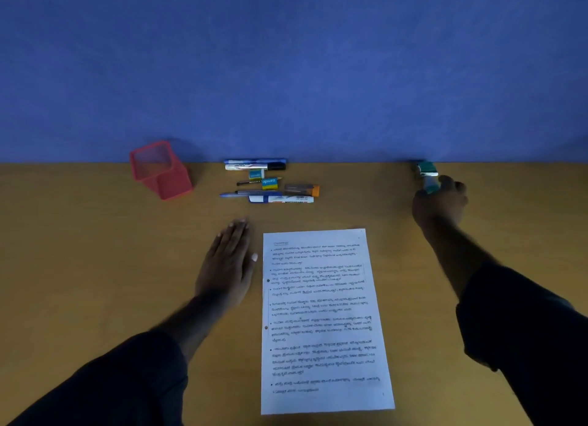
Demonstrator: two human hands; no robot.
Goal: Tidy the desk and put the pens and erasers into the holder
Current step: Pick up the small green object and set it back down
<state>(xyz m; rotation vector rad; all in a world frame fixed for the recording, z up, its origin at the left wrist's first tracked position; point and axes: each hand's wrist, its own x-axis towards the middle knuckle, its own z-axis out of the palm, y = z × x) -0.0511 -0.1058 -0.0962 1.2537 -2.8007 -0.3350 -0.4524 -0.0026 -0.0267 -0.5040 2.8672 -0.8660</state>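
Two hands: left hand flat, fingers released, beside paper; right hand clasps a teal-white object
Pens and erasers: long axes left-right, between hands, nearer left
Red holder: far left

A single wide-angle view comes from the person's head, looking forward and down across the counter toward the blue wall at 12 o'clock. The wall fills the upper part of the picture and the counter the lower, their meeting line running level across the middle. The camera sits close: both sleeves enter from the bottom corners at 5 and 7 o'clock, and a printed sheet lies directly below centre at 6 o'clock. Lines bow slightly toward the edges. No second view exists to share any part of the scene.
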